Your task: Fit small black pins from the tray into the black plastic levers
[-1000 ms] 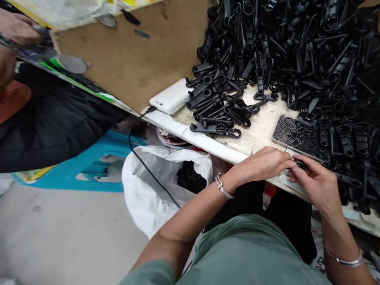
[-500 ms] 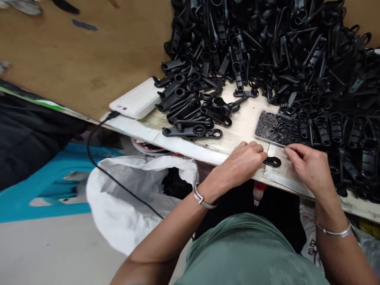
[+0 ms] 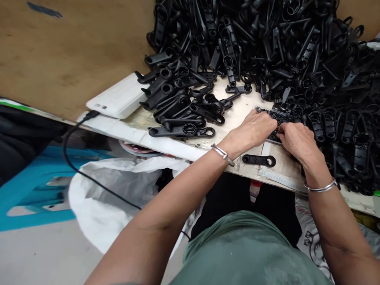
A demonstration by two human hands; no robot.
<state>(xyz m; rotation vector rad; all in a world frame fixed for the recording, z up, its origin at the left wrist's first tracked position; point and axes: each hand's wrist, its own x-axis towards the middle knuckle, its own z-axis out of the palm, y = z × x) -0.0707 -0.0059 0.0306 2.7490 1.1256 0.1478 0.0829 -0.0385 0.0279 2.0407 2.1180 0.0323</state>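
Observation:
Both hands are over a shallow clear tray [image 3: 271,141] filled with small black pieces [image 3: 280,116]. My left hand [image 3: 255,127] covers the tray's left part, its fingers bent together and reaching among the pieces; what they hold is hidden. My right hand [image 3: 298,141] is at the tray's front right, thumb and fingers pinched together close to the left fingertips. Anything between them is too small to make out. A flat black plastic arm with a ring-shaped end [image 3: 259,160] lies on the table in front of the tray, untouched by either hand.
A large heap of black plastic parts [image 3: 237,39] covers the back. More parts [image 3: 329,122] stand in rows at right, and a smaller group [image 3: 178,107] lies left. A white power bank [image 3: 118,97] with a cable sits at far left. A white bag [image 3: 97,198] hangs open below the edge.
My left hand has let go of the black plastic arm and moved up to the tray. The right hand has moved up and left to it. The view has shifted slightly right.

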